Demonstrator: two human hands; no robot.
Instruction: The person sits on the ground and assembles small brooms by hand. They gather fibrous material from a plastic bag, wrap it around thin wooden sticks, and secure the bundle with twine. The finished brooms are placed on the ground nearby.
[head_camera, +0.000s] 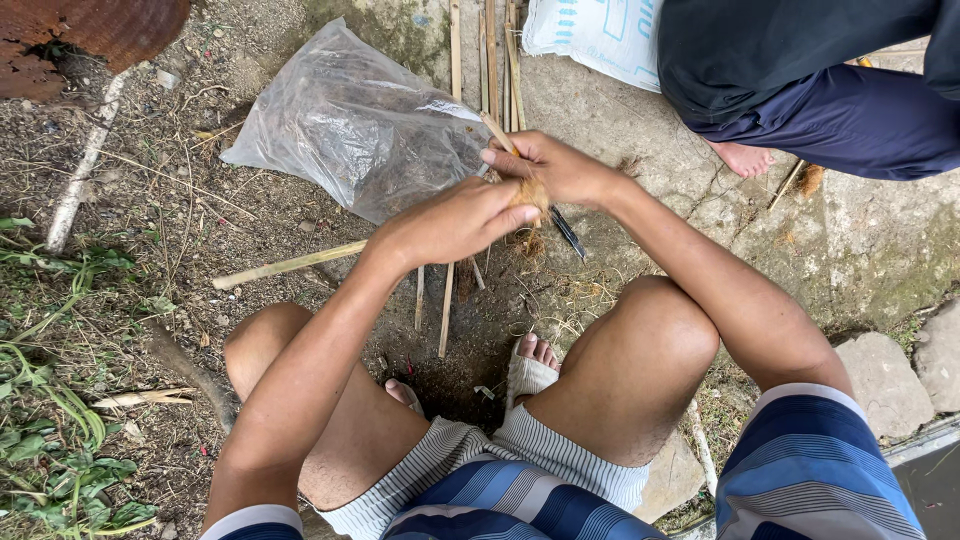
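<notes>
I squat over bare ground with both hands together in front of my knees. My left hand (455, 220) is closed around a wad of brown fibre (531, 193). My right hand (550, 165) pinches the same wad from the far side and also holds a thin bamboo stick (496, 131) that pokes out toward the upper left. Loose fibre strands (528, 243) hang below the hands. A dark knife blade (568, 233) lies on the ground just under my right hand.
A clear plastic bag (350, 125) lies to the far left of the hands. Several bamboo sticks (490, 55) lie beyond it, one long stick (290, 265) at left. Another person's leg and bare foot (745, 157) are at upper right beside a white sack (595, 35). Flat stones (885, 385) at right.
</notes>
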